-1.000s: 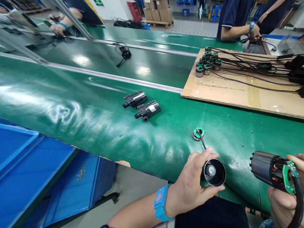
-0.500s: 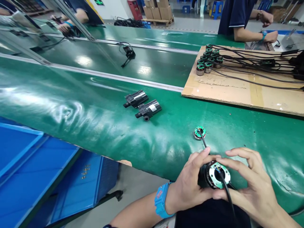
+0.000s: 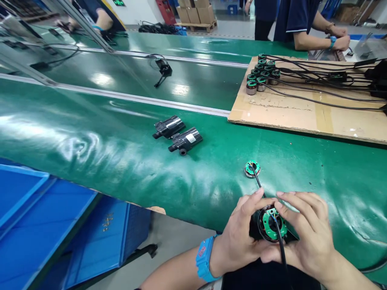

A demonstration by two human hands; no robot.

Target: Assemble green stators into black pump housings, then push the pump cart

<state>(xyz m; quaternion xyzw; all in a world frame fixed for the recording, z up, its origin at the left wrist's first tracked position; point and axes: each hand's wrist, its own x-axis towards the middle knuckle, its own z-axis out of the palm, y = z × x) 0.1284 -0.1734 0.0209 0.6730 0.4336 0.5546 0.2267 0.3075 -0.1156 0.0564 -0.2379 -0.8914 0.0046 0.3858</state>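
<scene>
A ring-shaped green circuit board on a motor stator (image 3: pixel 267 222) faces me between my hands, with a black cable (image 3: pixel 282 251) running from its centre toward my body. It sits at the mouth of a dark round housing (image 3: pixel 254 228), mostly hidden by my fingers. My left hand (image 3: pixel 238 237) wraps round the housing from the left. At the stator's right side, my right hand (image 3: pixel 310 229) curls its fingers and thumb against the rim. Just beyond my hands, a second stator with a green board (image 3: pixel 252 168) lies on the green mat, with its own black cable.
Two black pump housings (image 3: pixel 185 141) lie left of centre on the green-covered bench (image 3: pixel 211 181). A cardboard sheet (image 3: pixel 287 108) at the right carries several cabled stators (image 3: pixel 251 87). Blue bins (image 3: pixel 99 233) stand below left. Co-workers' arms (image 3: pixel 314 40) show across the bench.
The board between my hands has turned, its face now showing green rather than glare. My right hand's fingers have drawn in closer round it. Another person has appeared at the back.
</scene>
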